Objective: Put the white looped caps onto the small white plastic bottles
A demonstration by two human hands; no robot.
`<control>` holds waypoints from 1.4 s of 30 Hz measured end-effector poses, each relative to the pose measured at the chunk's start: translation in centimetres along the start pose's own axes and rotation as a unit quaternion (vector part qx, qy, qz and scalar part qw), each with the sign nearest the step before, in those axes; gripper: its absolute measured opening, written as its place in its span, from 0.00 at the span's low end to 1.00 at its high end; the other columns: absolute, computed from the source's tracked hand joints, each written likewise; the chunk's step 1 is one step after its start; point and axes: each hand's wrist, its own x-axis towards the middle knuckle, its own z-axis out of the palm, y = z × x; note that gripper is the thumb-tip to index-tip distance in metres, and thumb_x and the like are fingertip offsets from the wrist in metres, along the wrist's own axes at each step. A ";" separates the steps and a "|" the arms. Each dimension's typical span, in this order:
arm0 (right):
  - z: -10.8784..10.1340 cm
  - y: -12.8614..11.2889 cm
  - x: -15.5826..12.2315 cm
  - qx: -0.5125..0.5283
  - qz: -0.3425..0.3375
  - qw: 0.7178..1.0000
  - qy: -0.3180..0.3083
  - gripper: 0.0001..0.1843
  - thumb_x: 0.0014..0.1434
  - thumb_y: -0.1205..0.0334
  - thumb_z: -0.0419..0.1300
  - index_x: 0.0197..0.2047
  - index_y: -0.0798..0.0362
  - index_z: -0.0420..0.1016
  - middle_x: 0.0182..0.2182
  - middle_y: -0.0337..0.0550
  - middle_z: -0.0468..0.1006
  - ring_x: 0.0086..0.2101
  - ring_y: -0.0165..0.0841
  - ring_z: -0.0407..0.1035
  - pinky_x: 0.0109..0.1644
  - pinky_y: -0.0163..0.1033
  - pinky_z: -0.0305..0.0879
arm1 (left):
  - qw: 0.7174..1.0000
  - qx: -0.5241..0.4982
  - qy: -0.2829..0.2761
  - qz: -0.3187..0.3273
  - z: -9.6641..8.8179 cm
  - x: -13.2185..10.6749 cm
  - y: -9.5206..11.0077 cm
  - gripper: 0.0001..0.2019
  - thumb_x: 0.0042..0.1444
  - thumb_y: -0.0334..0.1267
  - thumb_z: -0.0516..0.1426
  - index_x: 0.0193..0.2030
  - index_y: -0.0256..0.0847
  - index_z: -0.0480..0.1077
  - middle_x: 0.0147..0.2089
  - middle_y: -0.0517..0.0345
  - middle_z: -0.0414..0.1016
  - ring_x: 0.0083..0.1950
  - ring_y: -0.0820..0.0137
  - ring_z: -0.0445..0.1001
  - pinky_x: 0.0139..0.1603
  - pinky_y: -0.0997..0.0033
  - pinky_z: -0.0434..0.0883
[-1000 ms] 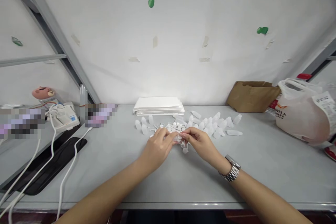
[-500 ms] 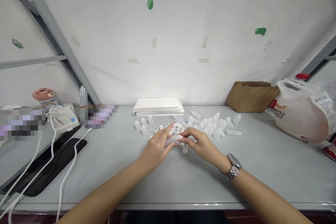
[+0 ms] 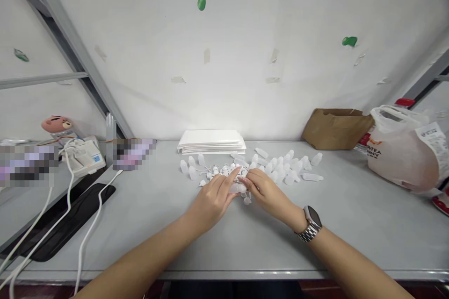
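Note:
Between my hands lies a small translucent plastic bottle (image 3: 235, 188), held on its side. My left hand (image 3: 212, 197) is closed round its body, with the index finger stretched over the top. My right hand (image 3: 264, 190) pinches at the bottle's neck end; whether a cap is under those fingers is hidden. Just behind my hands is a heap of small white caps (image 3: 224, 168) with thin strips. To the right of the heap, a cluster of similar bottles (image 3: 280, 168) stands and lies. Several more upright bottles (image 3: 192, 174) are on the left.
A stack of white boards or boxes (image 3: 212, 141) rests against the wall. At the back right are a brown paper bag (image 3: 336, 129) and a white plastic bag (image 3: 400, 149). White cables (image 3: 100, 212), a black tray-like object (image 3: 75, 222) and a power strip (image 3: 84, 156) occupy the left.
My right fingers have closed further over the bottle's neck end, and my left index finger reaches further right. The bottle has shifted slightly right; the other bottles have stayed put.

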 end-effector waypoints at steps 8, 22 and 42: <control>-1.2 0.3 -0.3 0.005 -0.055 0.998 -0.010 0.05 0.60 0.61 0.53 0.36 0.52 0.67 0.30 0.43 0.71 0.33 0.34 0.63 0.38 0.41 0.63 | 0.998 -0.031 0.021 -0.048 0.1 0.0 -0.2 0.26 0.59 0.35 0.48 0.63 0.43 0.45 0.37 0.55 0.71 0.40 0.68 0.71 0.40 0.66 0.71; -0.1 0.0 -0.2 0.159 0.082 0.980 -0.091 0.23 0.65 0.53 0.38 0.25 0.53 0.63 0.23 0.39 0.68 0.25 0.29 0.63 0.32 0.37 0.62 | 0.998 0.044 0.034 0.019 -0.1 0.2 -0.2 0.26 0.59 0.35 0.48 0.63 0.37 0.45 0.33 0.55 0.71 0.35 0.69 0.71 0.35 0.70 0.70; 0.1 0.3 -0.3 0.105 0.026 0.992 -0.063 0.09 0.61 0.64 0.47 0.29 0.53 0.62 0.24 0.41 0.65 0.27 0.31 0.58 0.32 0.38 0.57 | 0.990 0.071 0.065 0.107 -0.4 0.2 -0.7 0.29 0.55 0.25 0.52 0.63 0.33 0.47 0.35 0.52 0.75 0.34 0.68 0.71 0.33 0.69 0.71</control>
